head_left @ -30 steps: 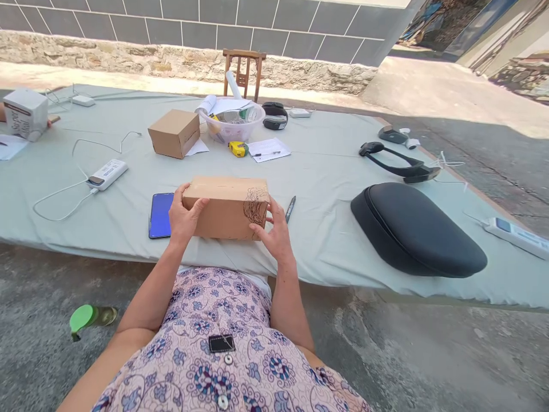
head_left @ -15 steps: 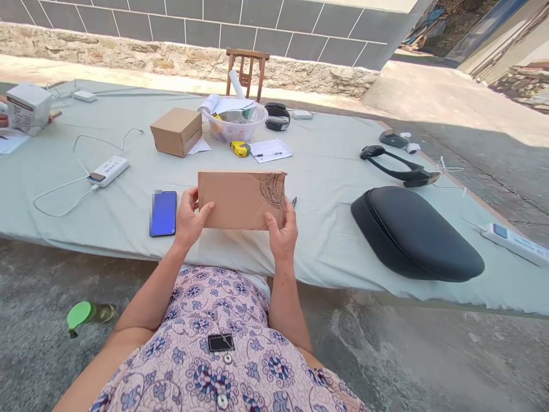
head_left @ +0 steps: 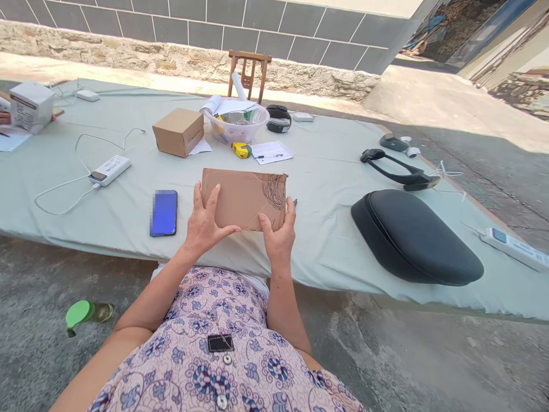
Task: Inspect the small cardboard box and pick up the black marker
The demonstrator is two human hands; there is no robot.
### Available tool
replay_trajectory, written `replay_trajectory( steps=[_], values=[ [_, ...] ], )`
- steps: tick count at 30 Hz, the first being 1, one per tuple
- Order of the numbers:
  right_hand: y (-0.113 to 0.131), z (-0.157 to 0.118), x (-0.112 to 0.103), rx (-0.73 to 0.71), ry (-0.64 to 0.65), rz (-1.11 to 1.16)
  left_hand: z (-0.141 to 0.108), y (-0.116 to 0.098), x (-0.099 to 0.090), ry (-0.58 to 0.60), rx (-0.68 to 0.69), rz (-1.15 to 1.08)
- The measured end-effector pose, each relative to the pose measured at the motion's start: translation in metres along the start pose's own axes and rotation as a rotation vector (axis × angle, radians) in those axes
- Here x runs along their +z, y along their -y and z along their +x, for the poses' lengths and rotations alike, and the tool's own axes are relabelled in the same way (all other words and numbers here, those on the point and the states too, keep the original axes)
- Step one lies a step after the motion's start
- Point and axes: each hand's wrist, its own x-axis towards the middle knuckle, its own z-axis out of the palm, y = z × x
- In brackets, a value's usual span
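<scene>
A flat rectangular piece of brown cardboard, with dark scribbled lines at its upper right, is in front of me above the near part of the table. My right hand grips its right end, thumb on the face. At the lower left edge, my left hand has its fingers spread over the board's left part, thumb along the bottom edge. The tip of a dark pen shows beside my right fingers. Left of my left hand lies a phone with a blue screen.
Behind the board are a brown box, a plastic basin, a yellow tape measure and paper. A black case and headset lie right. A power bank lies left; a person's hand shows far left.
My left hand has loosened from the board's left end; its fingers have spread out and its thumb has moved to the bottom edge. My right hand still holds the right end.
</scene>
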Motion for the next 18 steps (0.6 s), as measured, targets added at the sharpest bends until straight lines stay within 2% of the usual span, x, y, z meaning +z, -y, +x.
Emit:
replay_trajectory(
  steps=[6,9,13,18],
  values=[
    [0.001,-0.003,0.000,-0.089,0.187,-0.166,0.002,0.003,0.000,0.068,-0.025,0.216],
    [0.001,-0.003,0.000,-0.079,0.256,-0.219,0.002,0.006,0.001,0.087,-0.042,0.256],
    [0.003,-0.002,-0.003,-0.101,0.240,-0.208,0.002,0.009,0.001,0.064,-0.042,0.242],
    [0.005,0.003,-0.012,-0.198,0.116,-0.071,0.006,0.011,-0.008,0.048,-0.118,0.196]
  ],
)
